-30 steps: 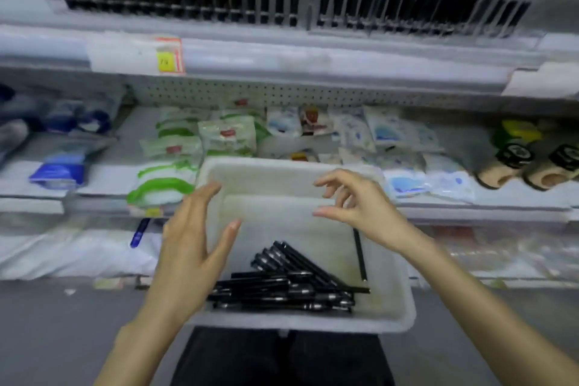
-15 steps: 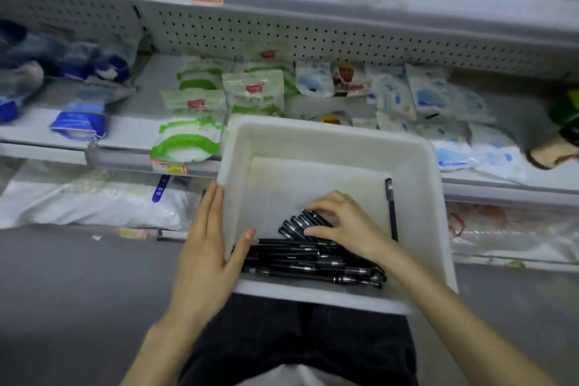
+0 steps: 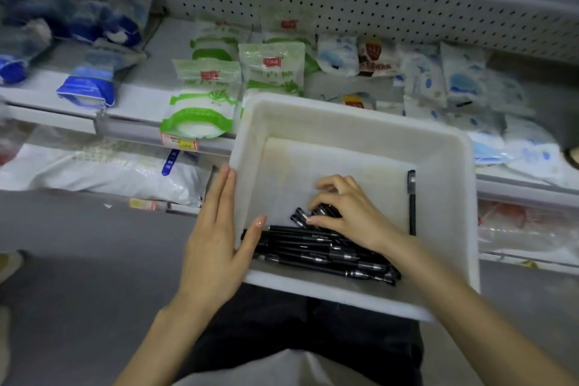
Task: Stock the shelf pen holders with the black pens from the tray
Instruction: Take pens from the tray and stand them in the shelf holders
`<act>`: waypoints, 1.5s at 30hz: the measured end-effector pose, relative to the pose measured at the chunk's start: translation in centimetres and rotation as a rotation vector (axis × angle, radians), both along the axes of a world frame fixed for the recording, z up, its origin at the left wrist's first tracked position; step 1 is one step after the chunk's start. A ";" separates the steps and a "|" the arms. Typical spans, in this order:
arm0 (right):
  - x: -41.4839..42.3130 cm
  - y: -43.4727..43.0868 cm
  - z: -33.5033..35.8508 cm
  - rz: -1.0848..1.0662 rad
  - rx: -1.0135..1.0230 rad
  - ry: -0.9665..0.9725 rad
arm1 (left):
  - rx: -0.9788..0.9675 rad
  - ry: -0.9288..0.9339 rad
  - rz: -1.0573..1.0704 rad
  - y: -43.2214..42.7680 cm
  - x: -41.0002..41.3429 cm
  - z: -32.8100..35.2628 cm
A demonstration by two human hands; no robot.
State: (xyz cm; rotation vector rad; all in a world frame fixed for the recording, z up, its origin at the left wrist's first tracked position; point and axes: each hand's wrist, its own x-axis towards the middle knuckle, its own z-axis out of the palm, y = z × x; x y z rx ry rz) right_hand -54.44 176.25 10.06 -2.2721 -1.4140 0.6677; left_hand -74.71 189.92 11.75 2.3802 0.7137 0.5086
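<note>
Where the white tray (image 3: pixel 354 122) sits in front of us, we see matte, slightly stained plastic, rectangular with a thick rounded rim. The black pens (image 3: pixel 313 255) lie in its near end: slim, glossy barrels with silvery bands, heaped too closely for us to count. One single pen (image 3: pixel 412 204) lies apart along the right wall. Our left hand (image 3: pixel 216 244) lies flat against the tray's left wall, fingers straight outside and thumb over the rim. Our right hand (image 3: pixel 347 216) is inside, its fingers curled onto the top ends of the heap. Beyond is a grey metal shelf (image 3: pixel 138 103) with a perforated back panel (image 3: pixel 344 3), carrying soft crinkled packets (image 3: pixel 203 100) in green, blue and white. The floor (image 3: pixel 78 260) is smooth grey.
</note>
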 end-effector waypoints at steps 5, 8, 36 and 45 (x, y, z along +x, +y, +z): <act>0.1 -0.6 -0.3 0.006 0.007 0.006 | 0.016 0.000 0.005 0.0 -0.1 0.1; 0.0 -0.8 -0.1 -0.002 -0.009 0.031 | 0.027 -0.002 0.009 0.0 0.0 0.1; -1.7 -1.2 0.1 -0.029 0.004 0.051 | 0.053 0.031 0.009 -0.2 0.0 0.2; -1.8 -1.4 1.1 -0.139 -0.038 0.147 | 0.044 0.034 0.019 -0.1 0.1 0.0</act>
